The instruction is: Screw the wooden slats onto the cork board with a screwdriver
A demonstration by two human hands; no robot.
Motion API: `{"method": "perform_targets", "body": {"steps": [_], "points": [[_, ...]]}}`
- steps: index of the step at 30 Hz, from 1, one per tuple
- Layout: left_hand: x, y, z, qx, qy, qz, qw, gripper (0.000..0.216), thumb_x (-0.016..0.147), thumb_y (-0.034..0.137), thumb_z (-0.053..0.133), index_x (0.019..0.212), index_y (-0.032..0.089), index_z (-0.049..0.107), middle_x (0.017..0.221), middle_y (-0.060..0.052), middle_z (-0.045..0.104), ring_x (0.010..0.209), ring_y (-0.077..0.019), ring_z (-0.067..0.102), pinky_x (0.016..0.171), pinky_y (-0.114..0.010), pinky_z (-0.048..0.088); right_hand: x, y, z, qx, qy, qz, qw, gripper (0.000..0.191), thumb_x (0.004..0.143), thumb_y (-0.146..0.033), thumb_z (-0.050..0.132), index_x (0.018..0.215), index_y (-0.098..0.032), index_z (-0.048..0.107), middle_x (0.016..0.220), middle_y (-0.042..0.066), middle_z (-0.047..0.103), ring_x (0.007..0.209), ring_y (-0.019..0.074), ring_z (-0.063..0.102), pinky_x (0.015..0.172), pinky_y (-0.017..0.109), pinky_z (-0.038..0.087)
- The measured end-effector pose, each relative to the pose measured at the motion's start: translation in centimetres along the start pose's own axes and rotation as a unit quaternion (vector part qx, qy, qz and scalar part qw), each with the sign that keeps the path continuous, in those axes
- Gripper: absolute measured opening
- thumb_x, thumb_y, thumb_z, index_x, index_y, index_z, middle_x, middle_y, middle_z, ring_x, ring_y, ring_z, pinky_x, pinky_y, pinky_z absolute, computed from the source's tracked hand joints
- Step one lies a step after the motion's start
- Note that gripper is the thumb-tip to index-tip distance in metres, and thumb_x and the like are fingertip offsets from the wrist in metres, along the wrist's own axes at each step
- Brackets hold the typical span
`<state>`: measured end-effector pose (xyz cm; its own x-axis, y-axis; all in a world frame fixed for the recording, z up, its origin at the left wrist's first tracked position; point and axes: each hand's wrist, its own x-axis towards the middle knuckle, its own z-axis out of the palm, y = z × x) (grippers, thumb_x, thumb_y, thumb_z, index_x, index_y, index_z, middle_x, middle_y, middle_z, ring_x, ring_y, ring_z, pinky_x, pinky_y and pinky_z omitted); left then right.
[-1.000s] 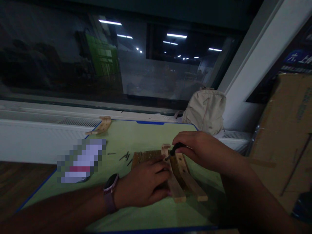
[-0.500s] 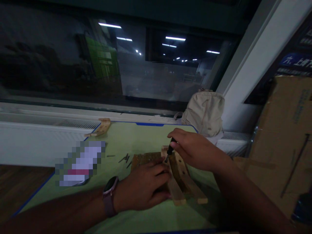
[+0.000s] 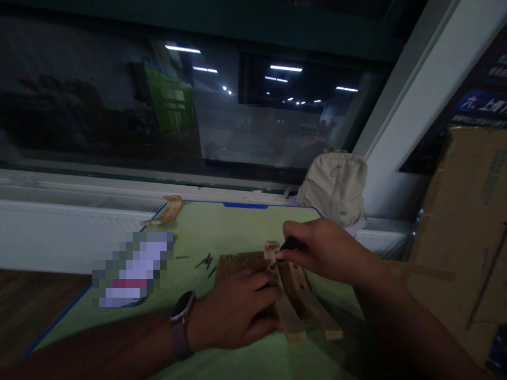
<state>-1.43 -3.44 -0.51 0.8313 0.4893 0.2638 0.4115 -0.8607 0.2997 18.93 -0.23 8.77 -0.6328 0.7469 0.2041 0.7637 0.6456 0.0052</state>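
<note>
Wooden pieces (image 3: pixel 292 319): curving, pale, dark-holed.
Right hand (image 3: pixel 324 245): clamping fingers around black screwdriver (image 3: pixel 289 243).
Left hand (image 3: pixel 235 306): pressing one piece, fingers resting apart.
Screwdriver's tip: blurring.

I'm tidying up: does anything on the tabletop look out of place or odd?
Mildly: thin dark pieces lie loose at mixed angles beyond the left hand, and a curved wooden piece seems to overhang the far-left edge of the tabletop.

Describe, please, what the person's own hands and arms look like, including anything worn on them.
The left hand and right hand are ungloved, with no sleeves visible on the forearms. A watch with a dark face and dull purple band circles the left wrist.
</note>
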Motion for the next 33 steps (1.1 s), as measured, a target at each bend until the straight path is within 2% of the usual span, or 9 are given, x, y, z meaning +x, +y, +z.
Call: {"method": "perform_targets", "body": {"steps": [4,9,12,15,18,21,27,29,33], "points": [[0.0,-0.2,0.1,0.001,0.007,0.005,1.0,0.029,0.094,0.039,0.056,0.113,0.018,0.056,0.118,-0.009,0.06,0.112,-0.0263,0.055,0.102,-0.04,0.044,0.3,-0.7,0.4,-0.079,0.0,0.005,0.997,0.038,0.099,-0.045,0.038,0.081,-0.019,0.058,0.068,0.006,0.066,0.061,0.0194,0.059,0.055,0.03,0.023],[0.0,-0.4,0.3,0.016,0.001,0.01,1.0,0.032,0.092,0.04,0.059,0.112,0.015,0.057,0.117,-0.01,0.06,0.11,-0.0269,0.056,0.101,-0.04,0.044,0.0,-0.4,0.2,0.057,-0.001,-0.035,0.998,0.018,0.097,-0.028,0.044,0.105,-0.016,0.055,0.102,0.01,0.063,0.089,0.0222,0.06,0.072,0.031,0.04],[0.1,-0.4,0.3,0.022,0.008,0.016,1.0,0.033,0.092,0.042,0.06,0.11,0.014,0.058,0.115,-0.01,0.061,0.111,-0.0261,0.055,0.106,-0.039,0.04,-0.3,0.3,0.0,0.169,-0.034,-0.095,0.98,0.017,0.095,-0.016,0.042,0.107,-0.017,0.054,0.104,0.008,0.061,0.094,0.0188,0.058,0.08,0.029,0.043],[0.1,-0.3,0.2,0.021,0.005,0.019,1.0,0.031,0.091,0.04,0.062,0.108,0.014,0.059,0.114,-0.009,0.061,0.111,-0.0251,0.056,0.109,-0.038,0.038,-0.4,0.6,-0.1,0.201,-0.019,-0.098,0.974,0.013,0.092,-0.013,0.048,0.103,-0.019,0.055,0.097,0.004,0.063,0.088,0.0157,0.059,0.077,0.025,0.043],[0.1,-0.2,0.1,0.015,0.001,0.017,1.0,0.029,0.094,0.04,0.058,0.107,0.015,0.058,0.115,-0.009,0.061,0.109,-0.0256,0.056,0.104,-0.039,0.043,-0.2,0.6,0.1,0.137,0.013,-0.066,0.988,0.003,0.091,-0.022,0.057,0.091,-0.019,0.057,0.083,0.002,0.064,0.074,0.0148,0.059,0.065,0.024,0.038],[0.0,-0.2,0.1,0.01,0.004,0.012,1.0,0.031,0.095,0.043,0.054,0.109,0.016,0.057,0.115,-0.01,0.06,0.107,-0.0271,0.057,0.096,-0.04,0.047,0.2,0.4,0.3,0.033,0.02,-0.031,0.999,0.017,0.092,-0.03,0.057,0.08,-0.019,0.056,0.07,0.001,0.063,0.063,0.0151,0.057,0.056,0.025,0.029],[0.0,-0.3,0.2,0.001,0.01,0.02,1.0,0.032,0.097,0.041,0.051,0.115,0.015,0.056,0.114,-0.01,0.059,0.108,-0.0269,0.056,0.1,-0.041,0.044,1.5,0.6,1.2,-0.127,0.025,0.042,0.991,0.024,0.098,-0.029,0.043,0.083,-0.018,0.058,0.071,0.007,0.066,0.061,0.0199,0.057,0.054,0.031,0.018],[0.0,-0.3,0.2,0.0,0.017,0.025,1.0,0.031,0.097,0.04,0.051,0.116,0.015,0.056,0.115,-0.011,0.059,0.11,-0.0267,0.055,0.104,-0.04,0.041,1.5,0.7,1.3,-0.098,0.023,0.036,0.994,0.022,0.098,-0.03,0.043,0.085,-0.017,0.056,0.076,0.008,0.064,0.066,0.0205,0.057,0.056,0.03,0.023],[0.0,-0.4,0.2,0.002,0.016,0.015,1.0,0.031,0.096,0.041,0.053,0.114,0.016,0.056,0.117,-0.01,0.059,0.109,-0.0271,0.055,0.099,-0.041,0.044,0.4,1.1,0.7,0.063,-0.005,-0.053,0.997,0.012,0.091,-0.026,0.057,0.091,-0.017,0.05,0.094,0.007,0.057,0.083,0.0189,0.054,0.069,0.028,0.038]]}}
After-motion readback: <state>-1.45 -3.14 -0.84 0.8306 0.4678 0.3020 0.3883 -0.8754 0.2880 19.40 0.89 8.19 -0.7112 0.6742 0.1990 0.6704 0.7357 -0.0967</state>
